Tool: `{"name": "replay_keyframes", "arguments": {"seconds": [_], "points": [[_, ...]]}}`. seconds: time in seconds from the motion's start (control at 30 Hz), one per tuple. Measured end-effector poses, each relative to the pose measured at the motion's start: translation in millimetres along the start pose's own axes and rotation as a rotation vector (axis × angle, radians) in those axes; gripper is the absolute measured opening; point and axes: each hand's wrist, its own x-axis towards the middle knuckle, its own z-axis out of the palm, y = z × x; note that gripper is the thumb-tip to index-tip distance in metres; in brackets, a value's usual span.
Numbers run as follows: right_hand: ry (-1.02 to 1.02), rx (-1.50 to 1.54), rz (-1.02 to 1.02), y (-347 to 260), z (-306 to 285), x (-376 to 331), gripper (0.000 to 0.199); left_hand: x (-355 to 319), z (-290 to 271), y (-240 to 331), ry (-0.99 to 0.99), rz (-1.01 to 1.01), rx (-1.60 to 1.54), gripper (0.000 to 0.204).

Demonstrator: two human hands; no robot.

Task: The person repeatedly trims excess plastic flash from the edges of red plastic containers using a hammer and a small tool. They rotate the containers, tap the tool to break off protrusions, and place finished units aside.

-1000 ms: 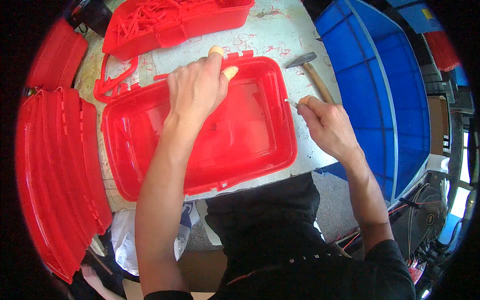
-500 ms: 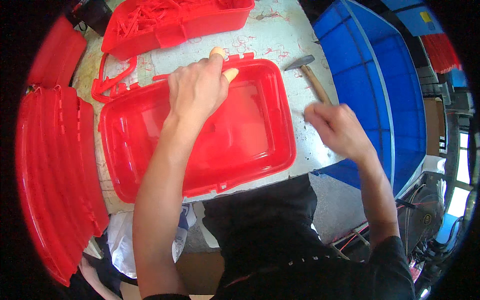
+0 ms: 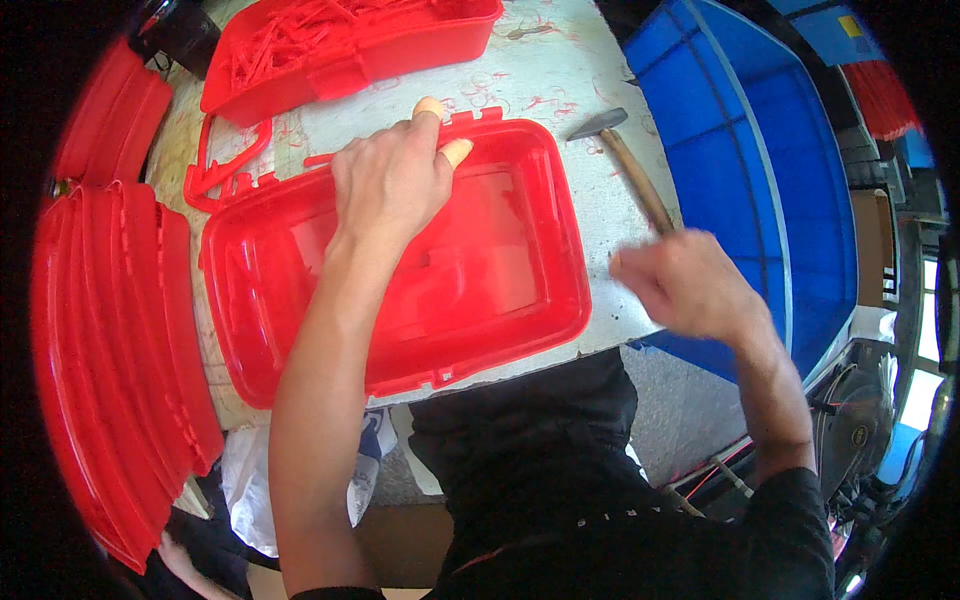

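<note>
A shallow red plastic case half (image 3: 480,270), its open side up and small hinge tabs on the far rim, lies at the table's near edge. My left hand (image 3: 390,185) reaches over it and grips the far rim; pale covers sit on two fingertips. To the right of the case my right hand (image 3: 695,285) is in the air, blurred, its fingers curled; what they hold, if anything, I cannot make out. Just beyond that hand a hammer (image 3: 635,175) with a wooden handle lies on the table. A red handle-shaped piece (image 3: 235,160) touches the case's far left corner.
At the far side a red bin (image 3: 400,65) holds thin red scraps. Stacked red shells (image 3: 125,350) stand on the left. A large blue crate (image 3: 780,190) borders the table (image 3: 560,75) on the right. Below the left edge hangs a white plastic bag (image 3: 250,490).
My right hand has moved down and slightly right, away from the hammer's handle, baring more of it. My left hand keeps its hold on the case rim.
</note>
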Motion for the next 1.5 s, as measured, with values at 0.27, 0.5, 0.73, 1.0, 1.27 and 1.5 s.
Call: {"name": "replay_keyframes", "arguments": {"seconds": [0.27, 0.5, 0.73, 1.0, 1.27, 1.5], "points": [[0.207, 0.582, 0.088, 24.7, 21.4, -23.1, 0.017, 2.8, -6.6, 1.2, -0.146, -0.056, 0.008, 0.041], [0.779, 0.207, 0.207, 5.0, 76.4, 4.3, 0.032, 16.1, -68.5, -36.8, -0.452, 0.024, 0.28, 0.036], [0.826, 1.148, -0.071, -34.9, 80.0, -25.8, 0.07, -109.5, -186.3, 58.3, 0.05, 0.429, 0.639, 0.034], [0.989, 0.592, -0.067, -25.6, 137.8, -24.5, 0.053, -201.1, -108.7, 87.7, 0.225, 0.562, 0.405, 0.048], [1.372, 0.247, -0.124, -21.5, 10.2, -32.4, 0.035, -131.9, -188.2, 58.9, 0.321, 0.226, -0.151, 0.065], [0.905, 0.549, 0.034, -56.0, -87.8, 6.0, 0.056, -144.0, -126.7, 32.2, 0.249, -0.592, -1.596, 0.069]]}}
